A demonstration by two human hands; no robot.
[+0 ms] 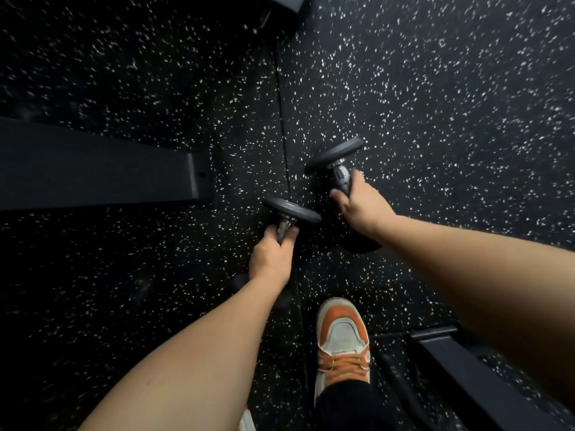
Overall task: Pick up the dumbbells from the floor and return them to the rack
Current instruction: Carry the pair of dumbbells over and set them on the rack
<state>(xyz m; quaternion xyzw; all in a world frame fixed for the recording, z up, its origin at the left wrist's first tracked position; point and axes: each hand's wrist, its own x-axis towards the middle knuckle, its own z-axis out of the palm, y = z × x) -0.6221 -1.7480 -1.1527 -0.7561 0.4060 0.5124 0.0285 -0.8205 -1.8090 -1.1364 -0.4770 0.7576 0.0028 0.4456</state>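
Footing: an orange-and-grey shoe (342, 343) stood at 6 o'clock on the speckled floor (435, 104), toe pointing up the frame; a dark bar (485, 377) lay just beside it at 5 o'clock, something to step clear of.
Left hand: the left hand (272, 259) was wrapped around the metal handle of the left dumbbell (291, 209), fingers closed on it, a little below centre.
Left dumbbell: its far black plate showed edge-on at the hand's 12 o'clock; the near plate was mostly hidden under the forearm. Whether it was off the floor could not be told.
Right hand: the right hand (362, 206) was clamped on the handle of the right dumbbell (337, 158), at the left hand's 2 o'clock.
Right dumbbell: it tilted toward 1 o'clock, far plate raised, near plate dark beneath the wrist.
Doing it well: judging by both grips being set, the lift was the step in hand; centring each palm on its handle would have kept the weights level, and rising through the legs would have spared the back.
Obstacles: a dark beam (99, 169) lay at 9 o'clock, near the left dumbbell.
Rack: not identifiable; a dark shape (280, 4) sat at 12 o'clock.
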